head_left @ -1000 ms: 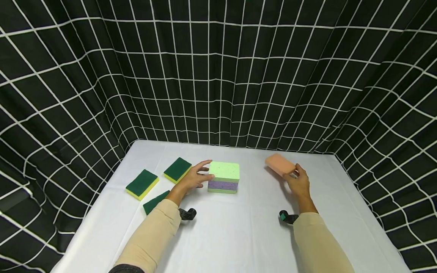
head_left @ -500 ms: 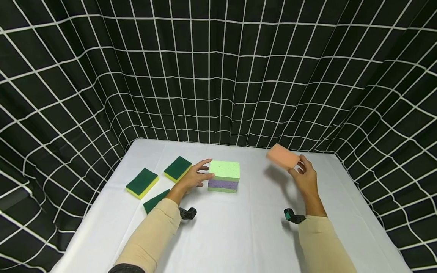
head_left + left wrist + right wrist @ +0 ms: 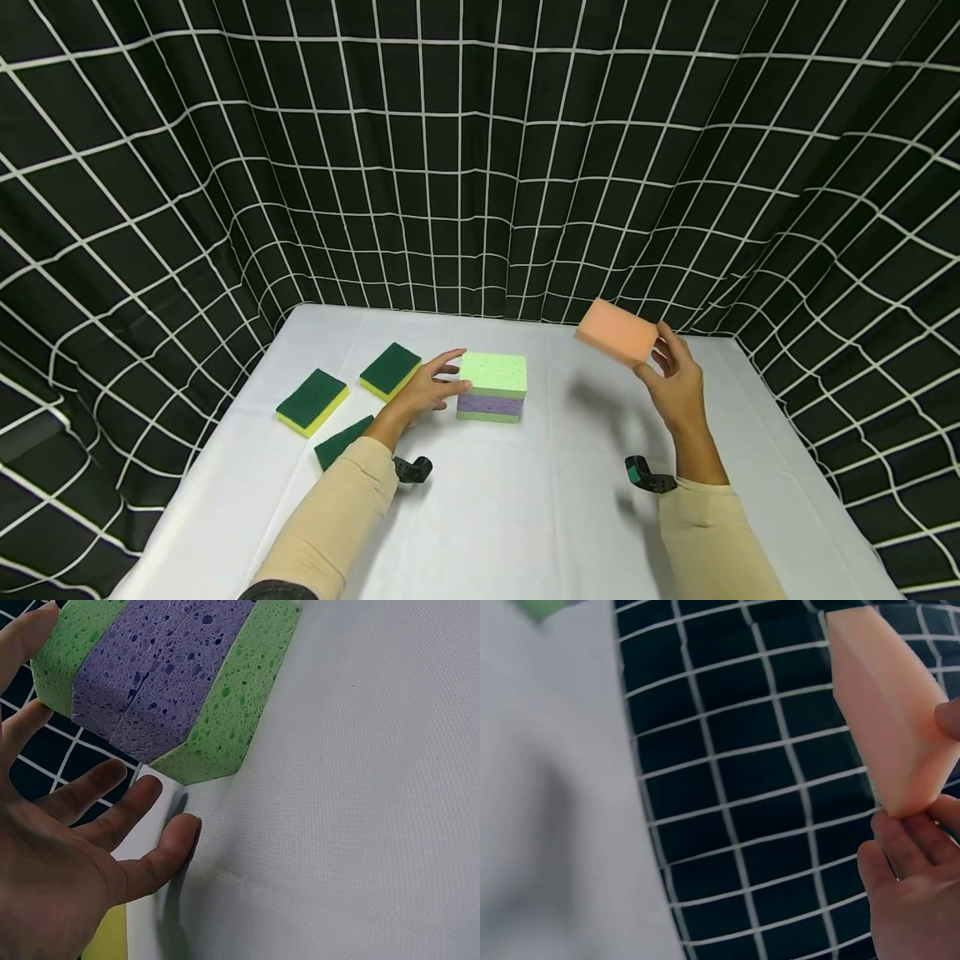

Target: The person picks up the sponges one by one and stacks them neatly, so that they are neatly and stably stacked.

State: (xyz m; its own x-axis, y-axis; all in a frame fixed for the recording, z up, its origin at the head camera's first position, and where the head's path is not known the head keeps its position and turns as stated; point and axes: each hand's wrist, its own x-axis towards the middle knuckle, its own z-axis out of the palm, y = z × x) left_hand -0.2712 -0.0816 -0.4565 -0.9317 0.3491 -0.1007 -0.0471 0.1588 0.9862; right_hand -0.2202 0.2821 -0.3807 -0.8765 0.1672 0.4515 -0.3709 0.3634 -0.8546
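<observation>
In the head view a stack of sponges stands mid-table, a green sponge (image 3: 493, 373) on top, purple sponges (image 3: 490, 406) in the middle and another green sponge (image 3: 236, 712) at the bottom. My left hand (image 3: 429, 387) is at the stack's left end, thumb and index finger on opposite sides of the top green sponge. Its other fingers spread loosely below, clear of the purple layers. On the right, my right hand (image 3: 678, 387) pinches a peach-orange sponge (image 3: 617, 332) by its right end. That sponge is held tilted above the table, its shadow beneath.
Three green-and-yellow scouring sponges lie at the left: one far left (image 3: 311, 404), one scouring sponge (image 3: 390, 371) behind my left hand, and one scouring sponge (image 3: 341, 443) partly under my left arm. A black gridded curtain (image 3: 480, 167) surrounds the white-covered table (image 3: 517, 517).
My right hand has lifted the peach-orange sponge up off the table and tilted it, drifting slightly right. The left hand and the stack stay where they were.
</observation>
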